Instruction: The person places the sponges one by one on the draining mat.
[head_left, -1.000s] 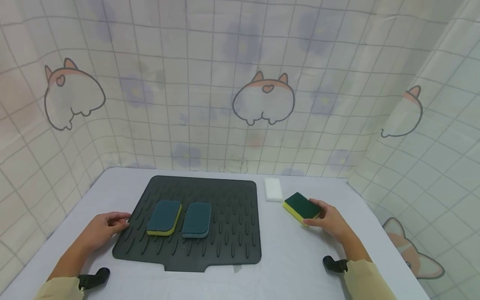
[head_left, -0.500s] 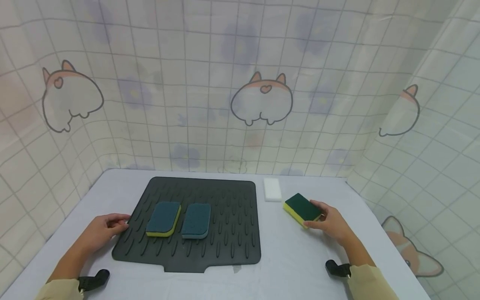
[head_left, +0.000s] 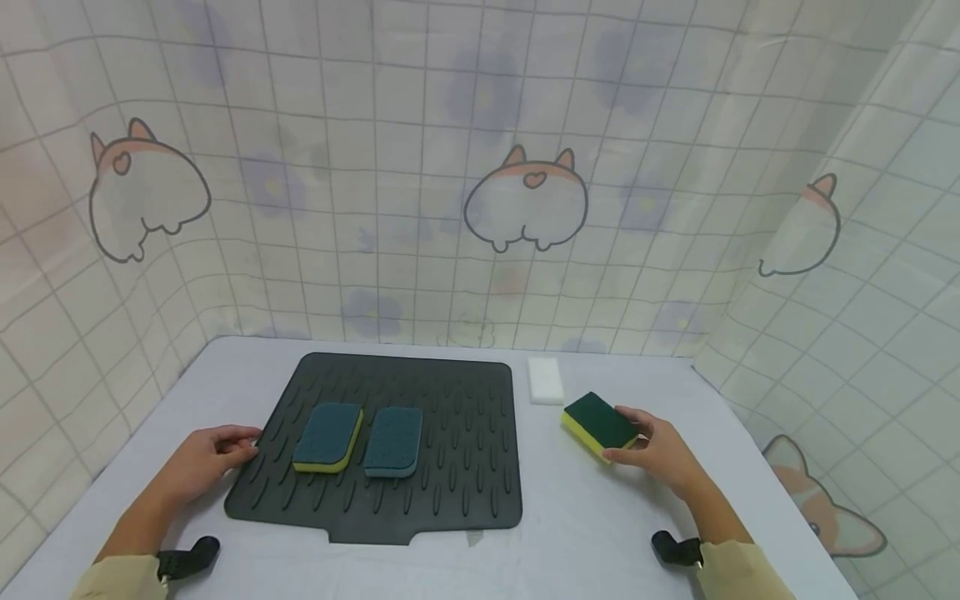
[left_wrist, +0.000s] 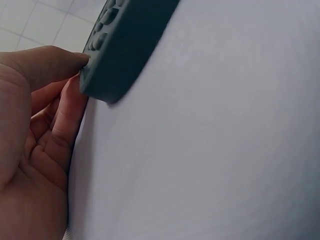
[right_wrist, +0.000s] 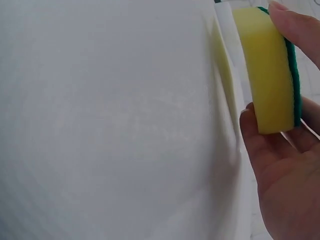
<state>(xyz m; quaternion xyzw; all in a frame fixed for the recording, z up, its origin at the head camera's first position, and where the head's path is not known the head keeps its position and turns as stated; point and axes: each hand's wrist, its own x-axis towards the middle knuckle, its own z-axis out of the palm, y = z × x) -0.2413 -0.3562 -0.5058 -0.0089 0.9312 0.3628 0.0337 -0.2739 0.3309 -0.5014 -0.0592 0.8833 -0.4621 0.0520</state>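
My right hand (head_left: 660, 454) holds a sponge (head_left: 602, 422) with a dark green scouring top and a yellow body, to the right of the mat. In the right wrist view the yellow side of this sponge (right_wrist: 267, 70) lies between thumb and fingers, close over the white cloth. At the far left, my left hand (head_left: 201, 462) pinches the left edge of a dark grey ridged drying mat (head_left: 468, 400). The left wrist view has the thumb (left_wrist: 60, 64) on top of the mat's edge (left_wrist: 125, 55). Two more sponges lie on the mat: one blue-and-yellow (head_left: 328, 435), one all blue (head_left: 393, 440).
A white rectangular sponge-like block (head_left: 545, 381) lies behind the held sponge, just right of the mat. White cloth (head_left: 577, 542) covers the table. A tile-patterned curtain (head_left: 420, 275) closes off the back and both sides.
My right hand has shifted the green-and-yellow sponge slightly left and nearer to me. The left hand, the mat and the two sponges on it stay put.
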